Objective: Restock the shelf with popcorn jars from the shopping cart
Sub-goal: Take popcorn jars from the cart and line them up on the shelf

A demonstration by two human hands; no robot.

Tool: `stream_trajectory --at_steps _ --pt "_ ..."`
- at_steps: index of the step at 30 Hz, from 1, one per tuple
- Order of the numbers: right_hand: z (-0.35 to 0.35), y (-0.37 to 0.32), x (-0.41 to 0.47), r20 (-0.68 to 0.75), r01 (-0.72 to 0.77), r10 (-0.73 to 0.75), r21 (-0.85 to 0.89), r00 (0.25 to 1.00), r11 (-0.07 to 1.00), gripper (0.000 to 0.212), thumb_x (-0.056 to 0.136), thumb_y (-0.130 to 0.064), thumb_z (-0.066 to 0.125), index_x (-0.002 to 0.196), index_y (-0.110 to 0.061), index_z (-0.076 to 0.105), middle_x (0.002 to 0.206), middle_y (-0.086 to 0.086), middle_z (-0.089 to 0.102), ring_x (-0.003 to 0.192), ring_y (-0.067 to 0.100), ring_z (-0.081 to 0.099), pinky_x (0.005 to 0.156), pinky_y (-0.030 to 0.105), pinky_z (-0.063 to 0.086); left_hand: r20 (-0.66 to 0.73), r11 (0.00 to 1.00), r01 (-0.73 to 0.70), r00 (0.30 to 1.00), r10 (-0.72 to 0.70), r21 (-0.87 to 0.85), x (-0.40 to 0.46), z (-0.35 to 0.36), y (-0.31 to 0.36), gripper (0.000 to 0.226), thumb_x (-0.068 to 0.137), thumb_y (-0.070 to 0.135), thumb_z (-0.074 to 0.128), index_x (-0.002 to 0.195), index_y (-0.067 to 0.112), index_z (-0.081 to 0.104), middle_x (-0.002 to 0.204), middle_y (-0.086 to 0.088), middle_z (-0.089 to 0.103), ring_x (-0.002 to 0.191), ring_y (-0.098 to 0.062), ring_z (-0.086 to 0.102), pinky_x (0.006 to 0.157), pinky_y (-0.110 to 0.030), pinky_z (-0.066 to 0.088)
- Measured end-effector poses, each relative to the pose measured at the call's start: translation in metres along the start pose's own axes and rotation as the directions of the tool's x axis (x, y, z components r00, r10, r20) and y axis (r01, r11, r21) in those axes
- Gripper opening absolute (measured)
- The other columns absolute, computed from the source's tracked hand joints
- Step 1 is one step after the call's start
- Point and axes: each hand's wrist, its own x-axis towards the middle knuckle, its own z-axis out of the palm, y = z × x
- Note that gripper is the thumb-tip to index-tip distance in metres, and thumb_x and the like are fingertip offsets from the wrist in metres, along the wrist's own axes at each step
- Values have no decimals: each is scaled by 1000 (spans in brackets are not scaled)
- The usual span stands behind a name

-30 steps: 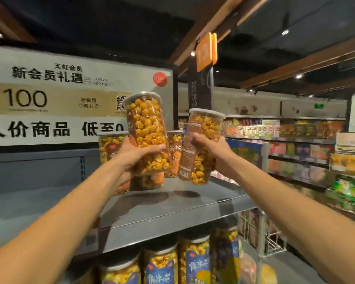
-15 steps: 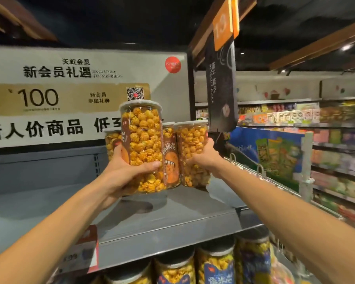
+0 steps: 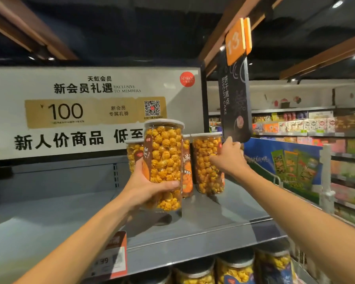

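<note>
I count four popcorn jars at the top shelf: one in my left hand, one under my right hand, a third jar between them, and a fourth jar behind. Four blue-labelled jars partly show on the shelf below. There is one price tag, one hanging aisle sign and one white poster.

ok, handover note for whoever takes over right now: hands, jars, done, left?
Left hand grips a popcorn jar, held just above the grey shelf.
Right hand holds the rightmost jar, which stands on the shelf.
Done: two more jars stand behind, so three are placed.
Left: set the left jar down, let go of the right one, fetch more. Cart not in view.
</note>
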Motion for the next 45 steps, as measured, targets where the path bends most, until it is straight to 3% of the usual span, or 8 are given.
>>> stream_trajectory --at_steps 2,4,16,23,32,36,40,45 --pt "-7 -25 -29 -80 185 -168 376 983 908 39 87 -36 68 118 -14 59 123 6 57 114 22 57 96 40 49 -64 999 -51 997 52 13 -1 0 1 135 39 43 100 149 37 21 138 7 52 124 -16 56 108 -50 45" --pt "-3 -58 -62 315 5 -248 609 916 793 55 81 -54 74 123 -20 64 118 -1 66 108 19 64 94 43 53 -135 994 -92 986 100 62 -2 4 3 136 47 36 99 153 31 14 143 5 47 130 -15 50 113 -47 39" --pt "72 -96 -96 418 31 -295 532 859 846 103 60 -36 95 143 -18 35 118 -4 58 113 16 61 100 44 53 -42 935 158 987 -152 318 -28 -80 -5 52 67 27 91 110 18 62 88 6 76 85 -7 73 60 -18 55" --pt "67 -91 -114 572 -113 -152 401 806 909 82 89 -39 73 157 -22 30 149 6 51 118 21 57 97 41 48 -215 827 250 963 -160 504 -20 -57 2 126 62 48 89 151 10 9 151 -20 32 138 -38 36 112 -53 36" --pt "-2 -52 -166 241 -117 38 326 970 938 47 91 -23 71 134 -6 60 116 10 69 94 14 65 85 32 53 -331 755 -446 705 627 481 -76 -6 68 78 74 26 61 146 10 36 147 -12 36 135 -27 34 112 -31 26" --pt "-29 -45 -190 188 -40 9 163 982 986 38 84 -18 75 120 -5 70 98 5 70 83 13 62 73 29 50 -128 718 -553 748 651 422 -85 44 90 46 77 18 54 123 18 59 126 -8 57 118 -25 52 99 -38 42" --pt "-80 -7 -234 130 83 -61 -174 990 981 51 92 -10 67 139 4 53 146 26 50 137 33 46 111 21 32 255 760 -587 808 531 279 -109 145 106 31 78 16 52 98 21 75 107 -10 74 104 -31 66 93 -41 53" --pt "-202 109 -335 57 -159 212 -485 976 860 45 93 -22 64 135 -6 58 127 12 64 116 26 60 79 24 38 512 792 -581 746 425 189 -179 303 108 29 86 12 52 103 8 74 108 -21 70 106 -39 63 85 -38 49"
